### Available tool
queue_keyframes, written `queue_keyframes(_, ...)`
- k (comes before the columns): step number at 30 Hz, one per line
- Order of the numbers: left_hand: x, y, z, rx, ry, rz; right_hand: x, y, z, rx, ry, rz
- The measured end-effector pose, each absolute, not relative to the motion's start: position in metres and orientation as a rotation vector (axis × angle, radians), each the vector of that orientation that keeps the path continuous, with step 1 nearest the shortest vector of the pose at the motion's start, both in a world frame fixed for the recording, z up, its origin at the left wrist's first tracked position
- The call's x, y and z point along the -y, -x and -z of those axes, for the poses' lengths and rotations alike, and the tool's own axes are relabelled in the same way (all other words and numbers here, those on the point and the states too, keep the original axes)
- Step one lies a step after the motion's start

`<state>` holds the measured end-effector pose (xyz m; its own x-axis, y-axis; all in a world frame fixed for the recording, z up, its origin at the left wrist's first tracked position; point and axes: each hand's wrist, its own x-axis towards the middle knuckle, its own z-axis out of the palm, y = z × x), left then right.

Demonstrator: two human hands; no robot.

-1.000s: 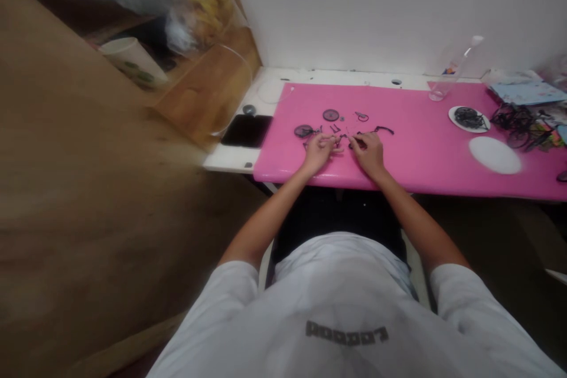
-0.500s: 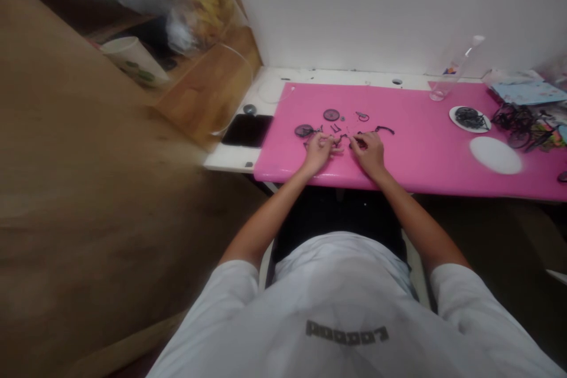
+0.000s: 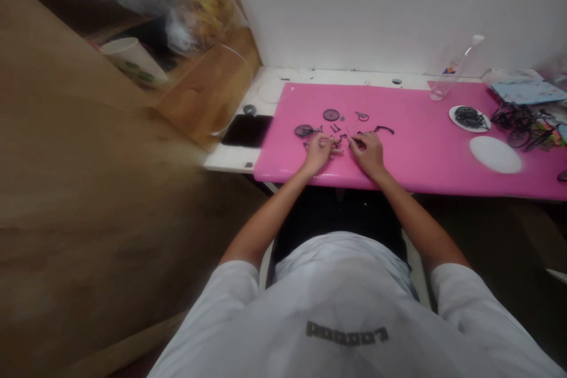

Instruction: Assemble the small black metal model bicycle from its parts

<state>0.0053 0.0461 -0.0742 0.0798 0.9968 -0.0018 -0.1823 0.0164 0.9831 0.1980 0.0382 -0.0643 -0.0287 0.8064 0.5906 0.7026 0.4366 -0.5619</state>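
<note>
At the near side of the pink mat (image 3: pixel 411 153), my left hand (image 3: pixel 319 155) is closed around a thin black model-bicycle part (image 3: pixel 339 141) that sticks out to the right of its fingers. Close beside it, my right hand (image 3: pixel 368 152) pinches a small dark thing, too small to name. Beyond the hands lie a black toy wheel (image 3: pixel 331 114), a second wheel (image 3: pixel 303 130) joined to a dark part, a small ring-shaped piece (image 3: pixel 362 117), short black pieces (image 3: pixel 335 128) and a curved black strip (image 3: pixel 385 129).
To the right are a white plate of black parts (image 3: pixel 472 119), a white disc (image 3: pixel 496 155), a heap of black model bicycles (image 3: pixel 516 124) and a clear tube (image 3: pixel 456 68). On the left lie a dark phone-like slab (image 3: pixel 248 130), a wooden board (image 3: pixel 212 82) and a paper cup (image 3: pixel 133 62).
My right fingertips have shifted very slightly beside the left hand. The parts on the mat lie where they were.
</note>
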Motion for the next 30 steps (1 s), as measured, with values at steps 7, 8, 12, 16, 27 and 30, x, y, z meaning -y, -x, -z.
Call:
queue_keyframes(7,-0.046,-0.006,0.072,-1.028,-1.097,-1.228,-0.039,-0.198,0.066,1.762,1.278,-0.134)
queue_keyframes(8,-0.046,-0.006,0.072,-1.034,-1.097,-1.222,-0.039,-0.198,0.066,1.764,1.287,-0.133)
queue_keyframes(12,-0.046,-0.006,0.072,-1.029,-1.101,-1.225,-0.039,-0.198,0.066,1.759,1.286,-0.12)
queue_keyframes(16,-0.046,-0.006,0.071,-1.049,-1.088,-1.224,-0.038,-0.198,0.065,1.767,1.3,-0.115)
queue_keyframes(27,-0.048,-0.005,0.08,-0.997,-1.156,-1.24,-0.038,-0.198,0.065,1.766,1.293,-0.126)
queue_keyframes(30,-0.046,-0.006,0.082,-0.996,-1.217,-1.226,-0.038,-0.198,0.065,1.762,1.316,-0.135)
